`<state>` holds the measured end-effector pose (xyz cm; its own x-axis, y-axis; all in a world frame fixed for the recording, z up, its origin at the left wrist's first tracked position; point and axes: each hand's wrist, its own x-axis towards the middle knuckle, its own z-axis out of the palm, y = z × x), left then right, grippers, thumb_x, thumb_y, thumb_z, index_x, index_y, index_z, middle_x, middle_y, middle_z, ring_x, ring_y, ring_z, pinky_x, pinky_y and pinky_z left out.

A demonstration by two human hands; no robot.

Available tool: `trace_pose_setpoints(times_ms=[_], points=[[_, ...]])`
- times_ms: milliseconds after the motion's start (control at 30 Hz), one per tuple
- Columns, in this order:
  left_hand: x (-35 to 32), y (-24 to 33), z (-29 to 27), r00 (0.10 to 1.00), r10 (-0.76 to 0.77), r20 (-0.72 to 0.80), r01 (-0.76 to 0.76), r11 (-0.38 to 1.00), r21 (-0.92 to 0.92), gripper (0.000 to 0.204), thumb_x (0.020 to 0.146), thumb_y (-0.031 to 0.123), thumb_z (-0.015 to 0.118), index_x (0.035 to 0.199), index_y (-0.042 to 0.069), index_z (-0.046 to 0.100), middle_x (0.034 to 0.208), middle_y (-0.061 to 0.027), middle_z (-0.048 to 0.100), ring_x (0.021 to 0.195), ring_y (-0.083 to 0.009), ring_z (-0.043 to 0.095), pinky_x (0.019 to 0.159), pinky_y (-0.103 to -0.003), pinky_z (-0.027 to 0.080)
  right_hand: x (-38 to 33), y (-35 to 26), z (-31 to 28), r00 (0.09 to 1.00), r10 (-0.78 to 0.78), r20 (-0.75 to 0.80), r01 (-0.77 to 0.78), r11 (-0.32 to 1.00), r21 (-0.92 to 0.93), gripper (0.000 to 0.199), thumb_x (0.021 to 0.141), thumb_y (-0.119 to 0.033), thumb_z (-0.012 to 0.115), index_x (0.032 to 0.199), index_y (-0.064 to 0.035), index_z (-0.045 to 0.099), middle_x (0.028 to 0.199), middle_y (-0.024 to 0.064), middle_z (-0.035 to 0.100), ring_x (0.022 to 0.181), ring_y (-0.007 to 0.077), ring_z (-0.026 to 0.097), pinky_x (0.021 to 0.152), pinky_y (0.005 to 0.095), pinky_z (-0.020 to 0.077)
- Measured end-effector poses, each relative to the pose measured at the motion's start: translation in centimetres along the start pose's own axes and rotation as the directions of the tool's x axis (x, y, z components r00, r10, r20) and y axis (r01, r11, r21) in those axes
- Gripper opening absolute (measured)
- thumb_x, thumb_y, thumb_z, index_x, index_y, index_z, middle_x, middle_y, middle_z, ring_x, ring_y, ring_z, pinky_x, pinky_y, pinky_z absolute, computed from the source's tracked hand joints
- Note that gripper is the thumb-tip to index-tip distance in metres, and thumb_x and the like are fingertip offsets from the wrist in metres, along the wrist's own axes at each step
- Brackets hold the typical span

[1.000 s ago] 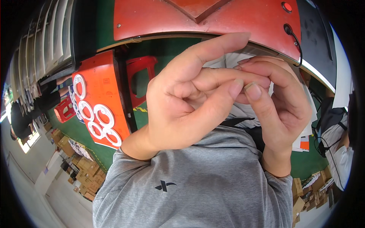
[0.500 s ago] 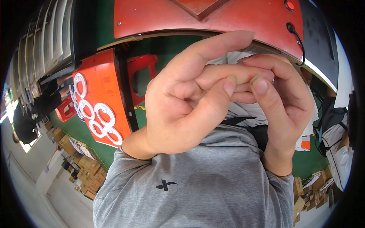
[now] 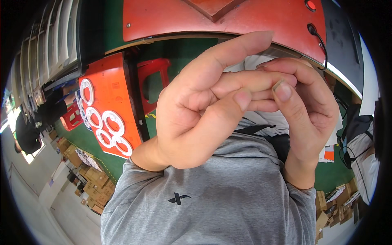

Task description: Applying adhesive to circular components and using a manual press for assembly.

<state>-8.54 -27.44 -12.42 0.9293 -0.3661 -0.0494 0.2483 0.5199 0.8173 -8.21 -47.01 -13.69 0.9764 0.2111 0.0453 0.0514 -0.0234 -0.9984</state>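
Both hands are raised in front of my grey shirt and touch each other. My left hand point(image 3: 192, 110) has its palm toward me, index finger stretched out and apart, thumb lifted a little off the other fingers. Nothing shows in it. My right hand point(image 3: 304, 106) curls round the tips of the left hand's middle and lower fingers, its thumb pressed close to them. I see no object between the hands; the inside of the right hand's curl is partly hidden.
Beyond the hands lies a red machine top point(image 3: 163, 22) with a red button point(image 3: 310, 5) and a black cable point(image 3: 324, 51). At left, an orange-red table point(image 3: 110, 77) bears several white rings point(image 3: 113, 123). A red stool point(image 3: 163, 67) stands beside it. Cardboard boxes point(image 3: 96, 183) are stacked lower left.
My left thumb has drawn back slightly from the fingers, down and to the left. The right thumb has shifted up a little along the left fingers. Otherwise the hands keep their place.
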Motion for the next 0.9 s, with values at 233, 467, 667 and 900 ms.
trace_pose_setpoints(times_ms=[233, 467, 667, 900], points=[[-0.08, -0.35, -0.29, 0.999, 0.037, 0.027, -0.038, 0.997, 0.065, 0.057, 0.102, -0.012, 0.034, 0.156, -0.017, 0.020, 0.128, -0.0300, 0.067, 0.127, -0.0318, 0.065, 0.108, -0.041, 0.056, 0.01, 0.03, 0.12, 1.000, -0.002, 0.001, 0.002, 1.000, 0.005, 0.028, 0.101, -0.011, 0.065, 0.120, 0.0102, 0.067, 0.116, 0.0193, 0.072, 0.106, 0.0244, 0.071, 0.096, 0.0350, 0.0566], [0.02, -0.22, -0.29, 0.998, 0.045, 0.033, -0.049, 0.989, 0.137, 0.056, 0.103, -0.012, 0.038, 0.156, -0.017, 0.020, 0.126, -0.0283, 0.068, 0.125, -0.0292, 0.066, 0.106, -0.038, 0.057, -0.04, 0.05, 0.11, 1.000, -0.017, 0.000, 0.017, 1.000, 0.007, 0.028, 0.102, -0.011, 0.066, 0.121, 0.0099, 0.067, 0.115, 0.0185, 0.072, 0.105, 0.0235, 0.071, 0.095, 0.0333, 0.0569], [0.02, -0.22, -0.40, 0.997, 0.056, 0.047, -0.064, 0.981, 0.183, 0.055, 0.104, -0.010, 0.040, 0.155, -0.017, 0.022, 0.126, -0.0263, 0.069, 0.123, -0.0277, 0.067, 0.104, -0.036, 0.057, -0.05, 0.11, 0.24, 1.000, -0.019, -0.013, 0.019, 1.000, 0.019, 0.028, 0.101, -0.010, 0.067, 0.121, 0.0096, 0.067, 0.116, 0.0178, 0.073, 0.105, 0.0226, 0.071, 0.095, 0.0330, 0.0569], [-0.04, 0.11, -0.42, 0.996, 0.056, 0.064, -0.072, 0.958, 0.278, 0.054, 0.105, -0.010, 0.040, 0.155, -0.018, 0.023, 0.125, -0.0248, 0.070, 0.121, -0.0266, 0.068, 0.104, -0.035, 0.057, -0.14, 0.37, 0.14, 1.000, -0.030, -0.007, 0.030, 1.000, -0.003, 0.028, 0.100, -0.008, 0.069, 0.122, 0.0095, 0.067, 0.117, 0.0177, 0.073, 0.106, 0.0222, 0.071, 0.095, 0.0328, 0.0570]])
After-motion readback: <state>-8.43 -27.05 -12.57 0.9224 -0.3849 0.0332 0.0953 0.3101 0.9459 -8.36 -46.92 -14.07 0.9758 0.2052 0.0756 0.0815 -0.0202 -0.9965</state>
